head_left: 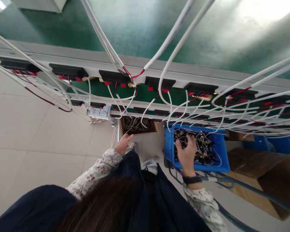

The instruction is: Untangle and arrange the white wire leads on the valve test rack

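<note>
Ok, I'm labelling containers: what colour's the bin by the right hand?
The bin is blue; head view.

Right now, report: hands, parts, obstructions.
Right hand spread above dark parts in blue bin. Left hand near carton, grip unclear. White cables dangle along bench, crossing view of bin's far edge.

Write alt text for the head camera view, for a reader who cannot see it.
A person's open right hand is over dark parts in a blue bin, while the left hand is near a cardboard box. In front, a green bench has black-and-red connectors along its edge, with many white cables draped around them.
</note>
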Tool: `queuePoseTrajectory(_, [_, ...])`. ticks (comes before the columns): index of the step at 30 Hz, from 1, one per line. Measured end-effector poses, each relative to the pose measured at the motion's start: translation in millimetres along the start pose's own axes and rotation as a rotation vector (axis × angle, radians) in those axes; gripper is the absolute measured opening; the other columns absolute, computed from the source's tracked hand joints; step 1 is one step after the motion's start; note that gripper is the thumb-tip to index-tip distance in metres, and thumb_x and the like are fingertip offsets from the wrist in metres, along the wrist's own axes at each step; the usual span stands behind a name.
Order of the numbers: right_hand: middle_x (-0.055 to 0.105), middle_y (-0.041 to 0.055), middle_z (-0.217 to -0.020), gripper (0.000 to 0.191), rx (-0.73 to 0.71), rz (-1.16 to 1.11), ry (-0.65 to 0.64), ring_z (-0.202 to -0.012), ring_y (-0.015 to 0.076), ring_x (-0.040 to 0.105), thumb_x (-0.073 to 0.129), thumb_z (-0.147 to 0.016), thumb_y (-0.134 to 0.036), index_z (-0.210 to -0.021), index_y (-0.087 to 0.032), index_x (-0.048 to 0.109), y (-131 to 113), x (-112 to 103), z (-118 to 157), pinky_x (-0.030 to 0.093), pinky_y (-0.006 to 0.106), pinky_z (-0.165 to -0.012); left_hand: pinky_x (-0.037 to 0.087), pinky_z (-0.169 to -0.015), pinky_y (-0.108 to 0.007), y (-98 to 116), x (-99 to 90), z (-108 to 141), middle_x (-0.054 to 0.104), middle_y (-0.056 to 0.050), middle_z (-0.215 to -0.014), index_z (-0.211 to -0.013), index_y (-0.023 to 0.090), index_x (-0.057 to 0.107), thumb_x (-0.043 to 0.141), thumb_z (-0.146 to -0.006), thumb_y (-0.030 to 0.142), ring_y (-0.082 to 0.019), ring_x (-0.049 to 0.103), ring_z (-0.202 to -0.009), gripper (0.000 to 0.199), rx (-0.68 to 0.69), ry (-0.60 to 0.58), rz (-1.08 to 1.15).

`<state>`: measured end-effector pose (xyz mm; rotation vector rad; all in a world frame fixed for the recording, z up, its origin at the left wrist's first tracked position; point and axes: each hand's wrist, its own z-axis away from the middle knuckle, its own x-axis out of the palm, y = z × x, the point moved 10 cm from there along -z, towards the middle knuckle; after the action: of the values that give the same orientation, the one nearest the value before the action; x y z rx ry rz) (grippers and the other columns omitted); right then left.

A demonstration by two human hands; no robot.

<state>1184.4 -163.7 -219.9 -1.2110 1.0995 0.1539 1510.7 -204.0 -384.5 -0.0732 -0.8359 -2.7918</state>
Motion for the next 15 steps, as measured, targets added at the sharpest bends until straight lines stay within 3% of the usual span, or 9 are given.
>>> queuePoseTrajectory(2, [0.055,0.0148,-0.111,0.034,-0.17,-0.043,-0.061,-0.11,0.0274,0.046,0.047,-0.082,-0.042,-0.099,-0.015,0.057,-43,21,11,0.03,0.046,-0.098,0.037,-0.072,-0.029,-7,-20.8,-7,0.059,-0.01,-0.102,-0.094,0.016,0.052,0.063,-0.072,0.033,-0.018,0.055,-0.087,0.031,-0.034,0.039,-0.013])
queuePoseTrajectory(3, [0.059,0.0112,-0.101,0.026,-0.233,-0.131,-0.193,-0.099,0.0235,0.053,0.044,-0.085,-0.036,-0.094,-0.017,0.059,-67,48,18,0.037,0.04,-0.092,0.038,-0.069,-0.027,-8,-27.1,-10,0.06,-0.009,-0.097,-0.093,0.015,0.053,0.061,-0.073,0.034,-0.017,0.056,-0.081,0.028,-0.045,0.035,-0.012])
queuePoseTrajectory(4, [0.061,0.0086,-0.096,0.022,-0.288,-0.223,-0.42,-0.088,0.0204,0.056,0.043,-0.086,-0.032,-0.093,-0.019,0.06,-92,87,28,0.042,0.035,-0.084,0.039,-0.067,-0.026,-7,-30.6,-13,0.061,-0.009,-0.093,-0.092,0.015,0.053,0.06,-0.073,0.034,-0.015,0.056,-0.076,0.027,-0.054,0.016,-0.007])
queuePoseTrajectory(5, [0.06,0.0084,-0.101,0.024,-0.293,-0.298,-0.567,-0.079,0.018,0.057,0.046,-0.084,-0.03,-0.102,-0.02,0.057,-112,121,35,0.044,0.032,-0.078,0.039,-0.066,-0.025,-5,-32.0,-15,0.062,-0.008,-0.089,-0.091,0.015,0.054,0.06,-0.073,0.033,-0.015,0.057,-0.073,0.027,-0.061,-0.013,0.0])
queuePoseTrajectory(8, [0.046,0.0125,-0.124,0.045,-0.207,-0.37,-0.584,-0.068,0.014,0.054,0.057,-0.076,-0.024,-0.12,-0.019,0.045,-145,192,21,0.044,0.032,-0.078,0.041,-0.065,-0.026,2,-30.2,-13,0.063,-0.009,-0.087,-0.092,0.014,0.057,0.063,-0.07,0.029,-0.016,0.059,-0.071,0.027,-0.069,-0.118,0.02])
queuePoseTrajectory(10, [0.053,0.0104,-0.113,0.031,-0.207,-0.34,-0.649,-0.074,0.0163,0.053,0.057,-0.076,-0.021,-0.107,-0.019,0.054,-157,229,14,0.04,0.033,-0.084,0.042,-0.067,-0.026,6,-31.7,-10,0.063,-0.01,-0.09,-0.096,0.015,0.056,0.063,-0.071,0.028,-0.016,0.059,-0.073,0.029,-0.059,-0.148,0.029])
queuePoseTrajectory(12, [0.06,0.0064,-0.088,0.007,-0.225,-0.322,-0.722,-0.077,0.0188,0.051,0.054,-0.08,-0.021,-0.082,-0.02,0.06,-161,243,18,0.037,0.034,-0.086,0.042,-0.068,-0.026,8,-37.0,-10,0.062,-0.01,-0.094,-0.105,0.016,0.051,0.06,-0.073,0.029,-0.016,0.059,-0.075,0.036,-0.041,-0.126,0.028])
queuePoseTrajectory(15, [0.058,0.0034,-0.067,0.021,-0.24,-0.346,-0.758,-0.079,0.0207,0.05,0.05,-0.083,-0.026,-0.063,-0.022,0.056,-156,222,42,0.036,0.034,-0.084,0.04,-0.065,-0.026,9,-35.7,-12,0.06,-0.008,-0.098,-0.116,0.022,0.041,0.062,-0.074,0.035,-0.015,0.057,-0.076,0.049,-0.015,-0.093,0.006])
